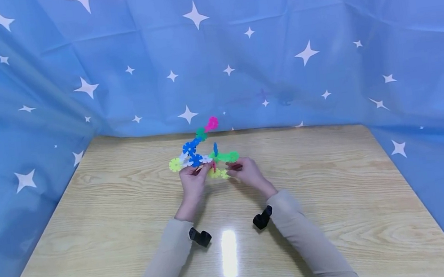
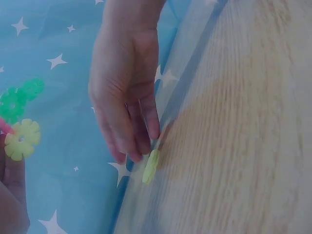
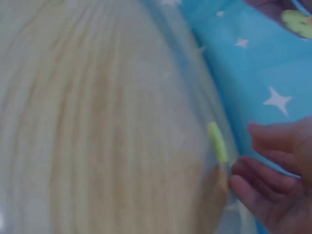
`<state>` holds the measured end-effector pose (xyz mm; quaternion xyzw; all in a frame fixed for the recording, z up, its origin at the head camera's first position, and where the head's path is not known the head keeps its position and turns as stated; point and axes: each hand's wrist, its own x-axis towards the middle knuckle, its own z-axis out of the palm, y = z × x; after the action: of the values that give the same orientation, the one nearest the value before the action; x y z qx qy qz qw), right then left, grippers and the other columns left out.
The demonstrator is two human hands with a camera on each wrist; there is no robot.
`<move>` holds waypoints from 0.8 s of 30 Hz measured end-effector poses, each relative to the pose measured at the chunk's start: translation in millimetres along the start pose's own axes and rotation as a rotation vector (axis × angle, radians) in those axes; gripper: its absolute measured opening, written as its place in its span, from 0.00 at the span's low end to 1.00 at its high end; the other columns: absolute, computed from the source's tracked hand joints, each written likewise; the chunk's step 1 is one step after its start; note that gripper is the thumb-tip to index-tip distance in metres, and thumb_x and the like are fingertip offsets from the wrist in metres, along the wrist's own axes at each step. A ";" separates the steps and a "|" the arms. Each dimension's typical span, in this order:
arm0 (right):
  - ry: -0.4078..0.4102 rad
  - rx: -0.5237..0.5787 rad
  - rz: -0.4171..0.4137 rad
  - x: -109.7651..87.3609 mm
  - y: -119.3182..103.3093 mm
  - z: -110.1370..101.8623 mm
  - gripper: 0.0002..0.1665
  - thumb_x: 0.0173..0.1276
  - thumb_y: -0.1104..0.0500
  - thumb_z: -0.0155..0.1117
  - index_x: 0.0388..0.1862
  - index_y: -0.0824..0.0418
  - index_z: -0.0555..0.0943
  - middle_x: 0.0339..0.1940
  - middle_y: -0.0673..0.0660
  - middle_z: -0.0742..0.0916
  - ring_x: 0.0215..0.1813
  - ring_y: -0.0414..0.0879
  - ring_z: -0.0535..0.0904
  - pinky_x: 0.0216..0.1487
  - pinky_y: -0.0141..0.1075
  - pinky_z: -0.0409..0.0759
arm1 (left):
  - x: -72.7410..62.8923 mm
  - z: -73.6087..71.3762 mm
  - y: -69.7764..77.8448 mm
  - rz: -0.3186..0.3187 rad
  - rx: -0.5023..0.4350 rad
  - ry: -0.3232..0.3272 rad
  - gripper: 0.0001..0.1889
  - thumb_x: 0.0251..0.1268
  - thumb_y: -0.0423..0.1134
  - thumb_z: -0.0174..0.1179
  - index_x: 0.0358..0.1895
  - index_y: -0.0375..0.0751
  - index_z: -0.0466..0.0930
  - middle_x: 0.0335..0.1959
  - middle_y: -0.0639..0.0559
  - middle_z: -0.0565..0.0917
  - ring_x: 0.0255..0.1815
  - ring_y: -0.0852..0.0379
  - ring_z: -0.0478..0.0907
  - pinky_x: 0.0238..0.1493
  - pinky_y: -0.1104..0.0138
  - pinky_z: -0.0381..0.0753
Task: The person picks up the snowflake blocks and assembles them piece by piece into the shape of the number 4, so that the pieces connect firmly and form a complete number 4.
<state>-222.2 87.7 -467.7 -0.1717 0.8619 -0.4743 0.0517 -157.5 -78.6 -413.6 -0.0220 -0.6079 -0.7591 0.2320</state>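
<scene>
A model of interlocking plastic snowflake discs (image 1: 196, 160) in blue, white, green, pink and yellow is held by my left hand (image 1: 192, 186) in the head view. Its fingers pinch the lower side; exact contact is partly hidden. In the left wrist view, a yellow disc (image 2: 22, 139) of the model shows beside that hand (image 2: 10, 207). My right hand (image 1: 250, 174) is just right of the model, thumb and fingers apart. Close to its fingertips is a separate yellow disc (image 3: 218, 142), seen edge-on in both wrist views. Right fingers (image 2: 117, 127) appear slightly apart from it.
A wooden table (image 1: 333, 190) lies under both hands. Behind and at the sides hangs a blue curtain (image 1: 247, 72) with white stars. Each wrist carries a small black camera, one on the left (image 1: 201, 237) and one on the right (image 1: 262, 219).
</scene>
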 end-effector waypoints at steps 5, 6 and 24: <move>-0.056 -0.136 -0.005 3.4 -0.2 6.2 0.19 0.56 0.66 0.70 0.48 0.70 0.81 0.43 0.62 0.85 0.44 0.53 0.80 0.47 0.41 0.81 | -0.6 -0.6 0.7 -0.007 0.019 -0.002 0.05 0.50 0.16 0.61 0.24 0.24 0.83 0.25 0.40 0.85 0.27 0.67 0.80 0.30 0.77 0.81; -0.062 -0.164 -0.011 4.7 -0.4 6.8 0.18 0.55 0.66 0.70 0.47 0.69 0.82 0.42 0.61 0.85 0.44 0.52 0.80 0.46 0.40 0.81 | -0.8 -0.5 1.1 -0.009 0.026 -0.001 0.04 0.51 0.17 0.61 0.24 0.24 0.83 0.26 0.40 0.85 0.27 0.68 0.80 0.30 0.78 0.81; -0.055 -0.173 0.051 7.3 -1.2 0.8 0.14 0.51 0.71 0.70 0.36 0.68 0.77 0.31 0.59 0.81 0.34 0.48 0.75 0.37 0.36 0.78 | -4.9 -2.5 7.0 -0.026 0.103 -0.020 0.07 0.55 0.20 0.61 0.36 0.16 0.79 0.36 0.28 0.82 0.33 0.69 0.80 0.37 0.77 0.81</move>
<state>-228.6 84.0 -466.6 -0.1665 0.9020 -0.3918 0.0723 -149.9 -80.4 -409.4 -0.0098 -0.6487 -0.7295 0.2167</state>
